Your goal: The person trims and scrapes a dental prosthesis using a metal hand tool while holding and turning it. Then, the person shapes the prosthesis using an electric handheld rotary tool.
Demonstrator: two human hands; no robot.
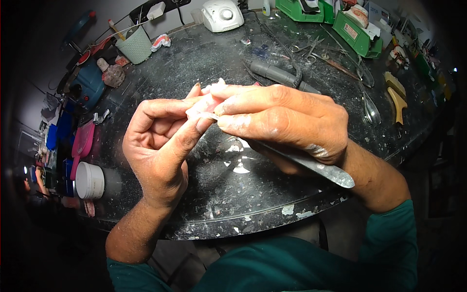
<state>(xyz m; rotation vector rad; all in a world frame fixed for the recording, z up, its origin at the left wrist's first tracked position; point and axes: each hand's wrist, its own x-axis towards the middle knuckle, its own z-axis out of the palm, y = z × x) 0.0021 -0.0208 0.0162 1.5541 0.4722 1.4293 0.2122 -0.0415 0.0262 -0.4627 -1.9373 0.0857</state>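
Over the middle of the dark bench, my left hand (163, 138) pinches a small pink and white piece, apparently a denture (208, 104), between thumb and fingers. My right hand (287, 119) grips a metal spatula (311, 164) like a pen. Its wide rounded end sticks out below that hand, while the narrow tip meets the pink piece beside my left thumb. Fingers of my right hand also rest against the piece. Much of the piece is covered by the fingers of both hands. White dust marks the right hand's fingers.
Behind my hands lies a grey rotary handpiece (272, 73) with its cord. A white control unit (223, 15), a pale pot (134, 46) and green bins (357, 36) stand at the back. Scissors (311, 51) and a brush (398, 103) lie right; a white jar (90, 180) stands left.
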